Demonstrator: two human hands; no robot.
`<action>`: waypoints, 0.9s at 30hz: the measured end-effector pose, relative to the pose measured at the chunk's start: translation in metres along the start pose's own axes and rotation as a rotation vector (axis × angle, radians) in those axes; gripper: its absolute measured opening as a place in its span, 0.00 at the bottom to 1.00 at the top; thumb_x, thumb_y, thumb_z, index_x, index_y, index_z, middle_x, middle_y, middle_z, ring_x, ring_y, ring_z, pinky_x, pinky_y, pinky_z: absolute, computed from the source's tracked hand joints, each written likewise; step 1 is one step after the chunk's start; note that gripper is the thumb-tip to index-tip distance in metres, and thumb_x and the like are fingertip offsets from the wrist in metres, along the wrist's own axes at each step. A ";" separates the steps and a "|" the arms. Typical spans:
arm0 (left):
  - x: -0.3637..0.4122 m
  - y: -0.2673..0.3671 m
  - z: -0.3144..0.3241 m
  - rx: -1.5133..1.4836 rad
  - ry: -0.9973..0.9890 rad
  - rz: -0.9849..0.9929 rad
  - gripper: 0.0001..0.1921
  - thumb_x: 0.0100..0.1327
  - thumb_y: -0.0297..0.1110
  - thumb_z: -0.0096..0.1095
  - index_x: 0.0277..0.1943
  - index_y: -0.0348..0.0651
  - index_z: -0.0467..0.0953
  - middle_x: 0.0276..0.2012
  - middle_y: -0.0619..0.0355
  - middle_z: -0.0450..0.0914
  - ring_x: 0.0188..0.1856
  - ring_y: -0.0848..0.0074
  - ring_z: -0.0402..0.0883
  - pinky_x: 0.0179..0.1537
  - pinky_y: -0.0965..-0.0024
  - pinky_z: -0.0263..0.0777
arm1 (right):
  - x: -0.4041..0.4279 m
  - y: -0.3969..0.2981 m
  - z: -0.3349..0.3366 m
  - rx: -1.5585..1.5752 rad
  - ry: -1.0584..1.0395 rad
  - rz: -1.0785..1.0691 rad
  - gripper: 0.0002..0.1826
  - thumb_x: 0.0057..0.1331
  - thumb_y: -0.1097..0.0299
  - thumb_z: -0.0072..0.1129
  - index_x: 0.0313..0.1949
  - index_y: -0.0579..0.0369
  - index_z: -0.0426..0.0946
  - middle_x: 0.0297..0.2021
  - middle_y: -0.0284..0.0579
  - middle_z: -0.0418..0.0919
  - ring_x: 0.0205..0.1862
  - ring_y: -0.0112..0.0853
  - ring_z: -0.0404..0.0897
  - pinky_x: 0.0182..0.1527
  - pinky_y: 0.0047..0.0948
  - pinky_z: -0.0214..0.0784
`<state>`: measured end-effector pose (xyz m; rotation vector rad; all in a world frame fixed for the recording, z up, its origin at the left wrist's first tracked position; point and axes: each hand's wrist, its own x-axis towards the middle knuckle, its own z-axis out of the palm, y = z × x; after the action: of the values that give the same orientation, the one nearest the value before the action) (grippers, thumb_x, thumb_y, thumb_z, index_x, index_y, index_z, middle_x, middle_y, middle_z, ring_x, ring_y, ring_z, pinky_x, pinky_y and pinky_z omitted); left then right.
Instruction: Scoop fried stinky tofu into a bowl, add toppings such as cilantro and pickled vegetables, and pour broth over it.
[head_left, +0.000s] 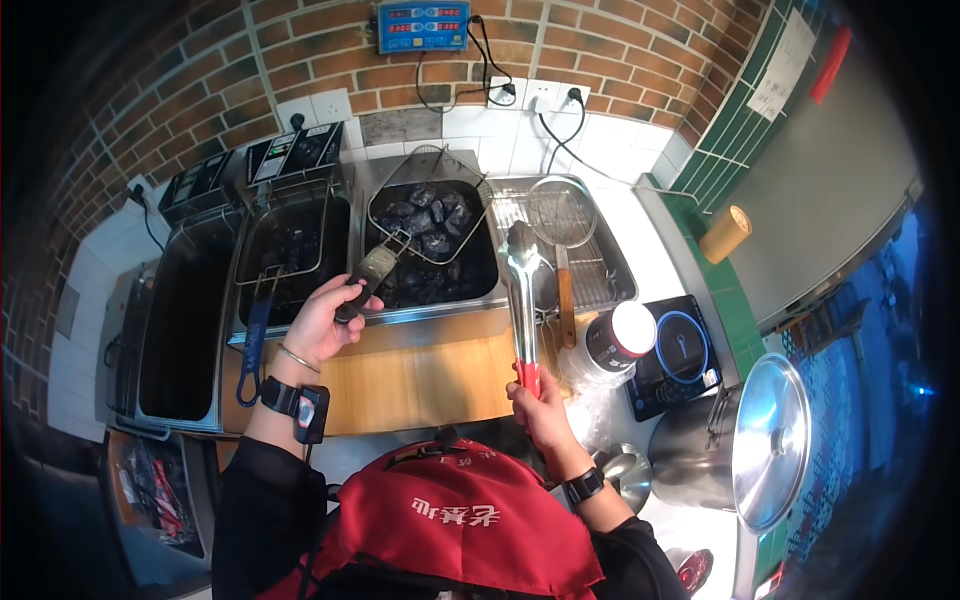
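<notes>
My left hand (330, 315) grips the dark handle of a wire fryer basket (469, 244), which holds several dark chunks of food (420, 221) over a fryer vat of dark oil (427, 285). In my right hand (541, 409) is a pair of metal tongs (523, 300) by the red grips, pointing up toward the wall. The tongs' tips lie between the vat and a draining tray (619, 262). On that tray rests a round wire skimmer (562, 214) with a wooden handle.
A second basket with a blue handle (256, 337) sits in the vat to the left, beside another dark vat (184, 315). To the right are a white-lidded jar (611, 341), an induction cooker (681, 349) and a lidded steel pot (694, 450). A blue timer (424, 28) hangs on the brick wall.
</notes>
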<state>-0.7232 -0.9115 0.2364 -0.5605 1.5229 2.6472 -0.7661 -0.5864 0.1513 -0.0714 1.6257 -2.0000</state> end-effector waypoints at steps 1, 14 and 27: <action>0.001 0.001 0.001 -0.017 0.022 -0.004 0.08 0.67 0.34 0.49 0.47 0.45 0.68 0.34 0.51 0.79 0.21 0.82 0.71 0.18 0.80 0.63 | 0.001 0.000 0.000 0.001 -0.002 -0.001 0.19 0.62 0.71 0.57 0.52 0.55 0.65 0.23 0.31 0.69 0.14 0.17 0.61 0.16 0.17 0.49; -0.045 -0.016 0.057 0.719 0.391 1.097 0.16 0.57 0.22 0.60 0.48 0.38 0.68 0.39 0.61 0.67 0.36 0.84 0.67 0.35 0.81 0.68 | 0.007 0.008 -0.013 -0.003 0.010 0.004 0.20 0.62 0.68 0.59 0.52 0.55 0.64 0.23 0.29 0.67 0.15 0.16 0.61 0.16 0.17 0.50; 0.106 -0.156 0.271 1.601 -0.592 1.152 0.17 0.47 0.38 0.68 0.41 0.45 0.75 0.39 0.56 0.71 0.48 0.63 0.70 0.53 0.60 0.64 | 0.021 0.079 -0.057 -0.597 -0.063 -0.296 0.19 0.58 0.71 0.58 0.48 0.65 0.71 0.42 0.51 0.79 0.45 0.36 0.77 0.50 0.32 0.68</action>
<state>-0.8682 -0.6178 0.1959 1.2760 3.1626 0.5794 -0.7753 -0.5538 0.0572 -0.6197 2.2159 -1.6117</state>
